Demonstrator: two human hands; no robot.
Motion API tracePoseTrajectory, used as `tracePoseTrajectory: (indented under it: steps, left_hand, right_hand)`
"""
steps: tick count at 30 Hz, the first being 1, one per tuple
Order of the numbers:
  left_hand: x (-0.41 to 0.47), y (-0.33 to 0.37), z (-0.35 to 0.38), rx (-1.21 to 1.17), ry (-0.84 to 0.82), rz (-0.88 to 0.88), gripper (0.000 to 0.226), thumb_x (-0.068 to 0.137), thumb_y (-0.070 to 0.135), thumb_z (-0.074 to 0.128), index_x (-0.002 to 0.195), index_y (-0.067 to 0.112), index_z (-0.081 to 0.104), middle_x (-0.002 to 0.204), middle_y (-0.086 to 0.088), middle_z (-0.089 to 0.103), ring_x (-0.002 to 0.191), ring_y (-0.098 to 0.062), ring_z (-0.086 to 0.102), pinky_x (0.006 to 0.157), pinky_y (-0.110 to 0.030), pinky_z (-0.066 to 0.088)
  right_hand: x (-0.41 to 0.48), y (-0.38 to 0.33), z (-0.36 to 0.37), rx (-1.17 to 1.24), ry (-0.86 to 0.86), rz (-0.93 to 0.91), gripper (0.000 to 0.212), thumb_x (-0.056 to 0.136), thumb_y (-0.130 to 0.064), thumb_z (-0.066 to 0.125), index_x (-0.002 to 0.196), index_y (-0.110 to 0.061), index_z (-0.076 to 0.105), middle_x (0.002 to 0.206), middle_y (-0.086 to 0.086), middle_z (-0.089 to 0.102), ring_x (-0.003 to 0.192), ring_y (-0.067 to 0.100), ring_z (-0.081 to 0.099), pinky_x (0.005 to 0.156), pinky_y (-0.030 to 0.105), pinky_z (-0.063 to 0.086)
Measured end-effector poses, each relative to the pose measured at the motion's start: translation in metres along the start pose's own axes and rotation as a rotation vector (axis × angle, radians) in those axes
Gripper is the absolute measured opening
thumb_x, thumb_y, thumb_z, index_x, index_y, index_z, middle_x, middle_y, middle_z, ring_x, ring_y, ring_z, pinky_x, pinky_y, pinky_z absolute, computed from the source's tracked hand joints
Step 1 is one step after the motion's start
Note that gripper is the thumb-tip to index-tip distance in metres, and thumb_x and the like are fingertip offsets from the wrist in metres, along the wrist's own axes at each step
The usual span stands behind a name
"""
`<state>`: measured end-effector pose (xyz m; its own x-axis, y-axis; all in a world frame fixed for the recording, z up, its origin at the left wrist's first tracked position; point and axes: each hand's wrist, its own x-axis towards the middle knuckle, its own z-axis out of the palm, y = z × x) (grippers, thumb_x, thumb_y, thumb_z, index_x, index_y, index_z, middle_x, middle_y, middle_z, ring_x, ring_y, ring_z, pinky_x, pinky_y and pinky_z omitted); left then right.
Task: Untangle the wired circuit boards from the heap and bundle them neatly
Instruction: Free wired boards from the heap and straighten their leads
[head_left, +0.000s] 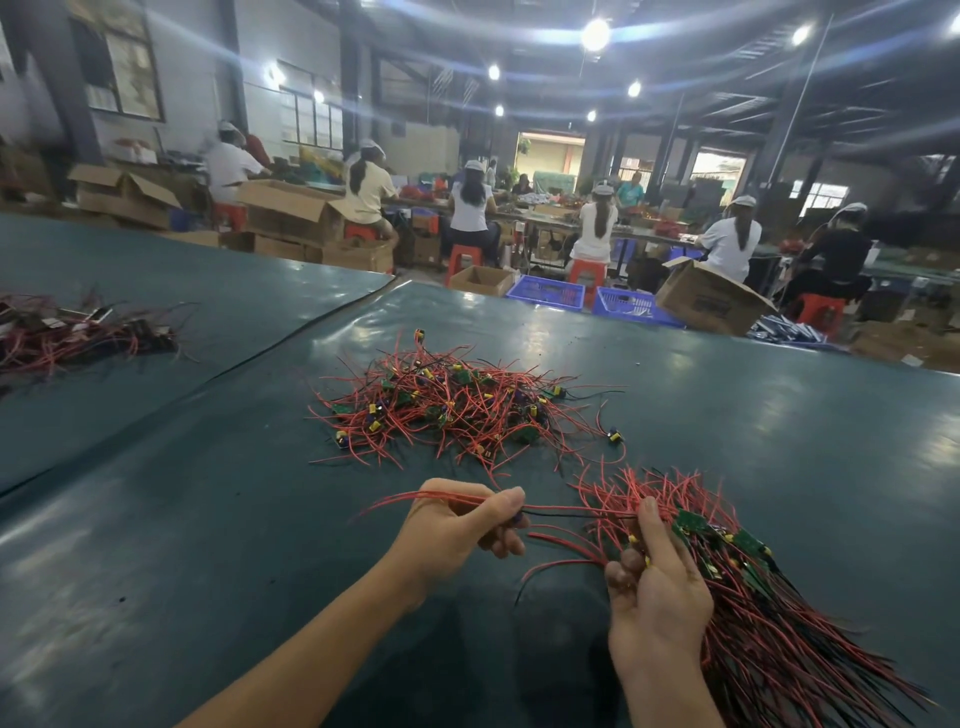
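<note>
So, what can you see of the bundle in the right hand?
The bundle is a sheaf of green circuit boards with yellow parts; red and black wires fan out at both ends. The right hand grips it at the boards, over the table. The left hand pinches one wired piece running toward it.

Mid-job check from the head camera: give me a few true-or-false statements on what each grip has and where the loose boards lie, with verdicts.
1. The right grip holds a bundle of wired circuit boards. True.
2. The left grip is empty. False: it pinches a few red and black wires that run toward the bundle.
3. A tangled heap lies on the table beyond both hands. True.
4. The heap's wires are mostly blue. False: they are mostly red.
5. A second pile lies on the neighbouring surface at far left. True.
</note>
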<state>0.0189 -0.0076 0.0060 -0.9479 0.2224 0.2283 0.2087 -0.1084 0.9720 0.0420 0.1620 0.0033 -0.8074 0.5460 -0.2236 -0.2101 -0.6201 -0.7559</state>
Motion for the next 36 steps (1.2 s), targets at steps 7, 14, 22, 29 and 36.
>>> tracePoseTrajectory:
  steps: [7,14,22,29,36]
  left_hand:
    - [-0.001,-0.01,0.009,0.09,-0.033,0.001,0.031,0.081,0.048,0.068,0.072,0.019,0.075,0.07,-0.006,0.073,0.058,-0.014,0.064,0.056,-0.023,0.049]
    - [-0.003,-0.016,0.01,0.135,-0.097,-0.022,0.031,0.078,0.043,0.069,0.06,0.017,0.068,0.059,-0.003,0.068,0.058,-0.015,0.064,0.062,-0.024,0.05]
    - [0.0,-0.005,-0.003,0.001,-0.02,0.048,0.03,0.069,0.031,0.071,0.045,0.017,0.06,0.047,-0.004,0.058,0.051,-0.016,0.059,0.054,-0.021,0.047]
    - [0.014,0.006,-0.039,-0.258,0.311,0.061,0.019,0.068,0.027,0.069,0.055,0.015,0.061,0.051,-0.002,0.057,0.042,-0.011,0.048,0.045,-0.02,0.042]
    - [0.01,0.002,-0.024,-0.422,0.078,-0.248,0.041,0.071,0.053,0.063,0.047,0.021,0.052,0.051,-0.003,0.046,0.049,-0.018,0.048,0.057,-0.03,0.038]
  right_hand:
    - [-0.015,0.022,0.006,-0.297,-0.256,-0.079,0.014,0.073,-0.028,0.075,0.066,-0.016,0.077,0.054,-0.003,0.064,0.044,0.006,0.053,0.044,0.02,0.046]
    - [-0.018,0.032,0.009,-0.387,-0.233,-0.086,0.021,0.083,-0.021,0.074,0.063,-0.016,0.078,0.06,0.014,0.066,0.056,0.025,0.058,0.06,0.037,0.051]
    - [0.002,0.006,0.004,-0.103,-0.089,0.015,0.012,0.082,-0.011,0.073,0.071,-0.01,0.074,0.052,-0.003,0.057,0.035,0.002,0.034,0.033,0.015,0.028]
    - [0.015,-0.009,-0.013,-0.106,-0.064,-0.099,0.013,0.088,-0.017,0.069,0.077,-0.011,0.071,0.057,-0.003,0.06,0.037,0.001,0.037,0.033,0.014,0.03]
    - [-0.006,0.022,0.002,-0.285,-0.293,-0.074,0.033,0.097,-0.022,0.055,0.076,-0.012,0.078,0.056,0.003,0.062,0.039,0.005,0.039,0.034,0.017,0.029]
